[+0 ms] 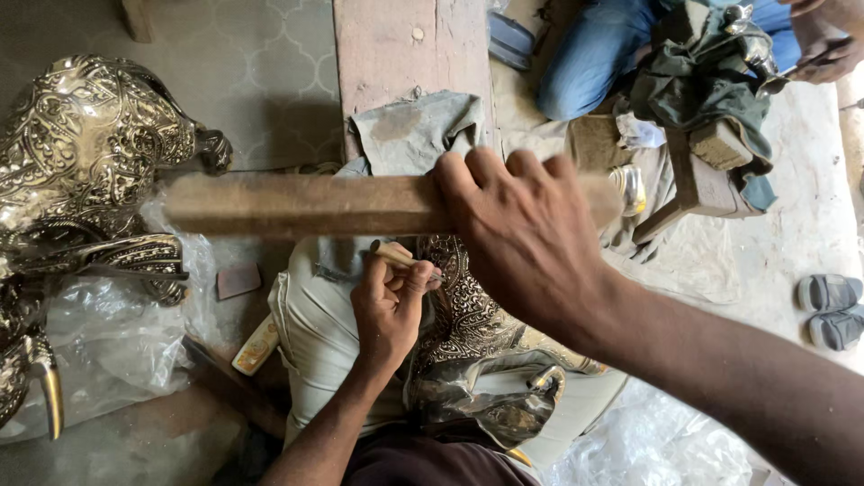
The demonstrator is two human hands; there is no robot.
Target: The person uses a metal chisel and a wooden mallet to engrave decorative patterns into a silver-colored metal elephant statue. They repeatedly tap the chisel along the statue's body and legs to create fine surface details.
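Engraved metalwork [468, 315] lay on the person's lap, where the left hand [389, 301] pinched a small chisel [396, 256] against it. Above, right hand [526, 229] fingers wrapped a wooden mallet [306, 204]. Farther left stood an ornate metal figure [81, 153].

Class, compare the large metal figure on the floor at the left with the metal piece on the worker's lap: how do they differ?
The large metal figure stands on the floor over clear plastic, untouched; the lap piece rests on the worker's thighs under the left hand, which holds a small tool on it. The floor figure looks bigger. Both are shiny and covered in engraved scrollwork.
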